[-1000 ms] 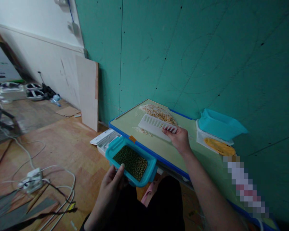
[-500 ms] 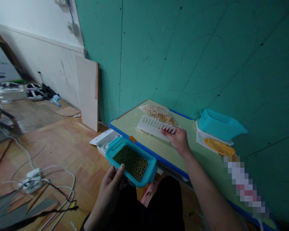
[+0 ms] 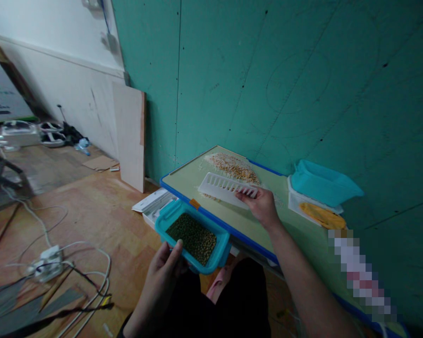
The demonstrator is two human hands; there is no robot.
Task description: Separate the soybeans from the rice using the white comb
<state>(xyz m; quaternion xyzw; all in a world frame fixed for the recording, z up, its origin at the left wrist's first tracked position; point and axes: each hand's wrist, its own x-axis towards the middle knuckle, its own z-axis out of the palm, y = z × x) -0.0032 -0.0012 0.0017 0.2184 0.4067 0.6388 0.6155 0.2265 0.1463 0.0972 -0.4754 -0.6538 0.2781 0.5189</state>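
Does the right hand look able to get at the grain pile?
Likely yes: the right hand holds the white slotted tool near the grain pile, and nothing else visibly blocks the way.

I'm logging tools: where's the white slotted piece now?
In the head view, the white slotted piece is just below centre, held by the right hand, this side of the grain pile.

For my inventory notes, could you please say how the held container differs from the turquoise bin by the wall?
The container is in the left hand; the bin sits by the wall, unheld. The container holds green and tan beans; the bin shows none. Both are turquoise.
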